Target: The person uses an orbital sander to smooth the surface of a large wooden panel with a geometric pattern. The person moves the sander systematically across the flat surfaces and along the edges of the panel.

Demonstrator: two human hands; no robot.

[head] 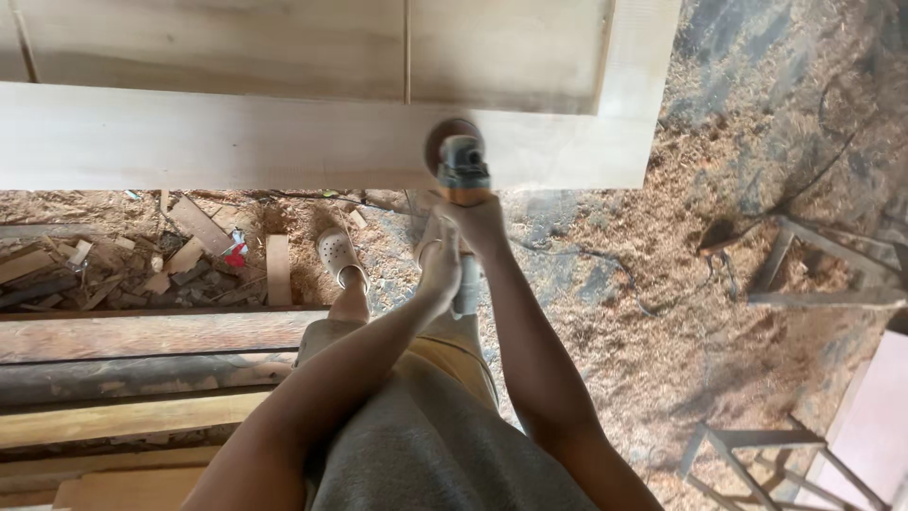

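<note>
- Grey shirt fabric (445,464) is filling the bottom of the view, closest to the camera, with yellow-brown shorts (463,364) showing just beyond it.
- Both forearms are reaching forward and crossing, meeting over a power sander (462,175).
- Right hand (478,222) is clamping around the front of the tool's body, fingers closed just behind its orange collar.
- Left hand (441,265) is wrapping the rear handle, fingers curled shut; how tightly it is gripping cannot be told.
- Sander's blurred disc is pressing against the near face of a pale wooden panel (284,137), close to that panel's right end.
- One foot in a white perforated clog (338,254) is standing on the sawdust-covered floor (662,312) below the panel.
- Offcuts (189,251) are lying in a heap to the left, and stacked planks (142,378) are sitting nearer.
- Dark cable (605,270) is trailing across the sawdust to the right.
</note>
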